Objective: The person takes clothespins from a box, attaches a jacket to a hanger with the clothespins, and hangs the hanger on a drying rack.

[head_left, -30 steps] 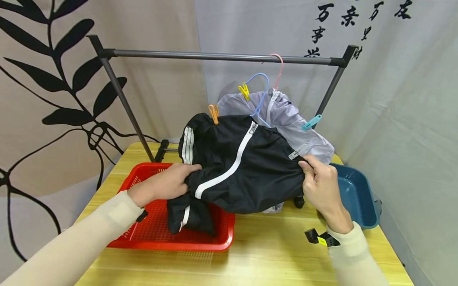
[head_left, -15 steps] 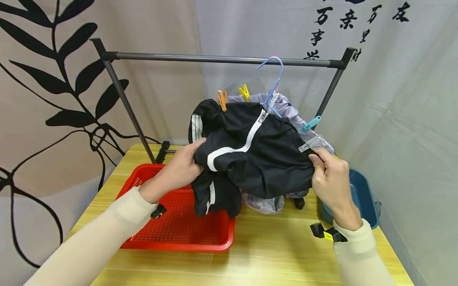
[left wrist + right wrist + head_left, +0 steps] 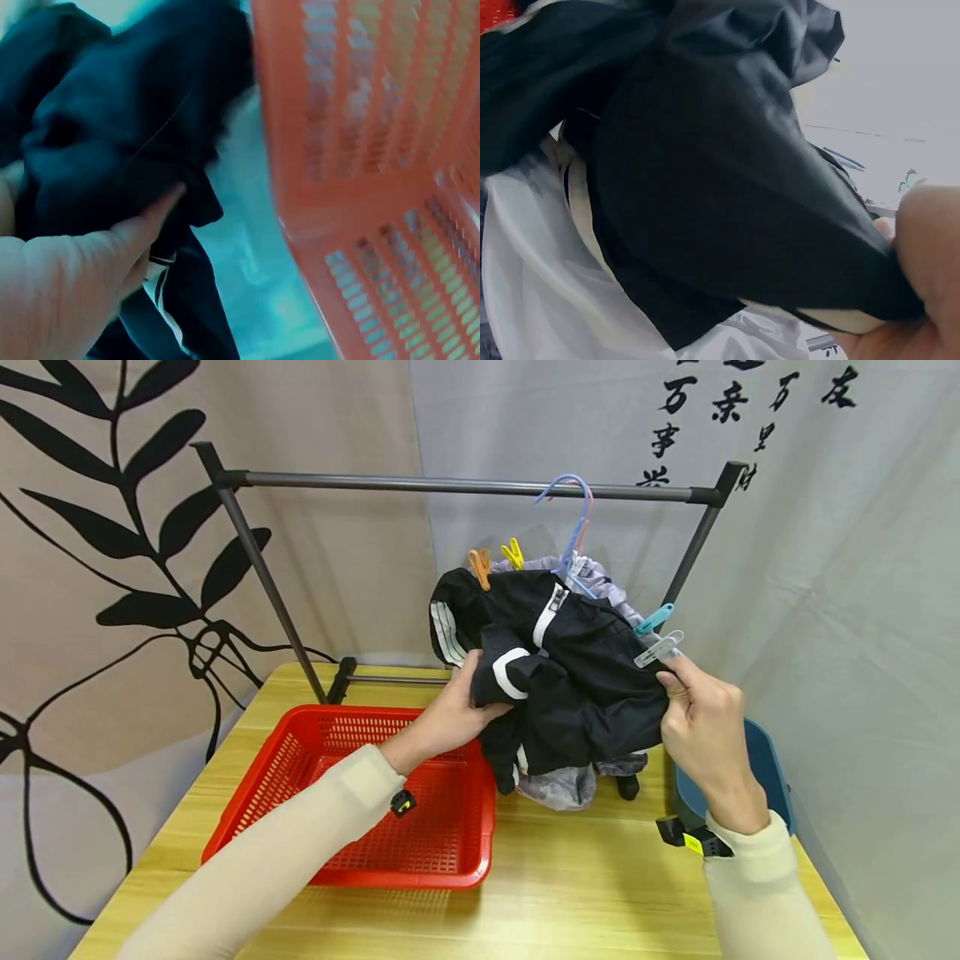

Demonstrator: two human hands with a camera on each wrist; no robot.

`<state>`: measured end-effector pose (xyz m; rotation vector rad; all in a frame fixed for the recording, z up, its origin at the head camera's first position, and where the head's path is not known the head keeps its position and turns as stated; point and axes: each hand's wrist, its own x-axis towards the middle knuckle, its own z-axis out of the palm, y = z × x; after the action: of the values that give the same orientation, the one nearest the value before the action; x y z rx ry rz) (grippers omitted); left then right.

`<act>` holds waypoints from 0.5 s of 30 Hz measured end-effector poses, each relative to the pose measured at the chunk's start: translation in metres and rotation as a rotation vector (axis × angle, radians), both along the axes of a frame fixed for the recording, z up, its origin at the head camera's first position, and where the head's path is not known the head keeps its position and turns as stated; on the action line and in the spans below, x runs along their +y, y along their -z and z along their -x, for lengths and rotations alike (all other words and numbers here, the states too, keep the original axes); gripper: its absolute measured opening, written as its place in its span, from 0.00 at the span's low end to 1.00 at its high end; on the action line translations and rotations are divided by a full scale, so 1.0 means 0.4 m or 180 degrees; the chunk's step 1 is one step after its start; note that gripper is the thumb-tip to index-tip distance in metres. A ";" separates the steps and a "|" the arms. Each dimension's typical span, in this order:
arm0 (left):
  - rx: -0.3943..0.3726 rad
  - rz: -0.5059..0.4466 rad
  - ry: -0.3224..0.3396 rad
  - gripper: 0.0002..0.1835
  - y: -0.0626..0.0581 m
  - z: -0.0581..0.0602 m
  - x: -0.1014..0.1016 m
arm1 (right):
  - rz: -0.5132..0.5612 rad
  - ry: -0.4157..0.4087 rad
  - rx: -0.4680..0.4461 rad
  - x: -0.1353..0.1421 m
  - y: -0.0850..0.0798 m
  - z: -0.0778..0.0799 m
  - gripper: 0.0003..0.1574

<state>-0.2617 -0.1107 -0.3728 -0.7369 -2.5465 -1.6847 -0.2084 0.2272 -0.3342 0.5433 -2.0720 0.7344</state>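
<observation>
A black zip jacket (image 3: pixel 577 693) with white trim hangs below the rail in the head view, its blue hanger's hook (image 3: pixel 581 514) curving over at the rail's height. My left hand (image 3: pixel 453 710) grips a bunched fold on the jacket's left side. My right hand (image 3: pixel 705 727) pinches its right edge, just below a whitish clothespin (image 3: pixel 660 649). An orange clothespin (image 3: pixel 480 568) sits at the other shoulder. In the left wrist view, dark cloth (image 3: pixel 127 112) is blurred between thumb and fingers. The right wrist view has black fabric (image 3: pixel 705 180) pinched at lower right, fingertips mostly hidden.
Behind the jacket hangs a pale grey garment (image 3: pixel 558 789) on a pink hanger, with yellow (image 3: pixel 513 553) and teal (image 3: pixel 655 619) clothespins. The metal rail (image 3: pixel 375 484) spans the back. A red basket (image 3: pixel 405 881) stands left on the wooden table; a blue basin (image 3: pixel 768 768) is at right.
The jacket has risen out of the red basket and shifted right. Its blue hook went up to the rail. My left hand moved right and up, gathering the cloth; my right moved slightly right.
</observation>
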 end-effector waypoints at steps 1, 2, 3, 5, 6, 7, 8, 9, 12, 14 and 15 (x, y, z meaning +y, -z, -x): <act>0.0038 0.0085 0.0068 0.46 0.006 0.015 0.002 | -0.0002 0.0015 0.0019 0.001 0.001 0.001 0.11; 0.0108 0.0181 0.0123 0.49 0.011 0.030 0.002 | -0.0006 0.0025 0.0037 0.001 0.001 0.003 0.11; 0.0204 0.0287 0.0164 0.52 0.017 0.046 0.000 | -0.0007 0.0034 0.0051 0.001 0.002 0.003 0.11; 0.0386 0.0430 0.0188 0.55 0.029 0.075 -0.007 | -0.0009 0.0050 0.0074 0.002 0.005 0.005 0.11; 0.0460 0.0508 0.0149 0.56 0.033 0.086 -0.013 | -0.0008 0.0060 0.0088 0.003 0.006 0.005 0.10; 0.0501 0.0575 0.0090 0.57 0.037 0.097 -0.020 | -0.0006 0.0072 0.0095 0.003 0.007 0.006 0.10; 0.0500 0.0633 0.0007 0.57 0.038 0.104 -0.027 | 0.0000 0.0083 0.0101 0.004 0.007 0.006 0.10; 0.0448 0.0693 -0.0116 0.58 0.042 0.111 -0.034 | 0.0008 0.0096 0.0103 0.006 0.007 0.005 0.10; 0.0073 0.0796 -0.0574 0.57 0.043 0.117 -0.053 | 0.0020 0.0139 0.0106 0.009 0.007 0.005 0.11; -0.0158 0.0851 -0.0866 0.48 0.043 0.116 -0.063 | 0.0030 0.0158 0.0106 0.011 0.006 0.005 0.11; -0.0307 0.0839 -0.0959 0.43 0.043 0.115 -0.067 | 0.0033 0.0164 0.0108 0.012 0.007 0.005 0.11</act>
<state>-0.3076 -0.1374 -0.3901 -0.2580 -2.8045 -1.3418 -0.2104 0.2321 -0.3368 0.4916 -2.0422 0.7012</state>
